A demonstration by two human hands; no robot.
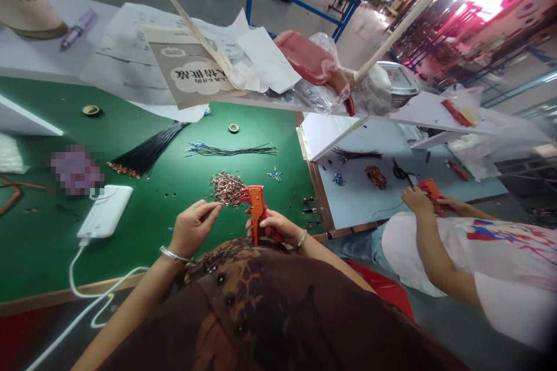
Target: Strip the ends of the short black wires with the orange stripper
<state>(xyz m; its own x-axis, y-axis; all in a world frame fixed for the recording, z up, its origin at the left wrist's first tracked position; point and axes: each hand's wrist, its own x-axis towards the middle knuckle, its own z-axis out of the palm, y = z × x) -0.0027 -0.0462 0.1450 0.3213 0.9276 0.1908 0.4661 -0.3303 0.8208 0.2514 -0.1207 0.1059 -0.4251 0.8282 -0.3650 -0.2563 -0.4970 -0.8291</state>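
Observation:
My right hand (pixel 275 226) is closed round the handles of an orange crimping tool (pixel 256 202), held upright over the green table (pixel 174 185). My left hand (pixel 194 226) is pinched beside the tool's jaws, its fingertips pressed together on something too small to make out. A heap of copper-coloured terminals (pixel 226 187) lies just beyond both hands. Farther back lie a thin bundle of black wires with blue ends (pixel 232 150) and a thick fan of black wires (pixel 145 153).
A white power bank (pixel 105 211) with a white cable lies left of my hands. Two tape rolls (pixel 91 110) sit on the mat. Papers and bags crowd the raised shelf (pixel 204 69). At the right, a co-worker's hand (pixel 418 200) holds another orange tool at a pale table.

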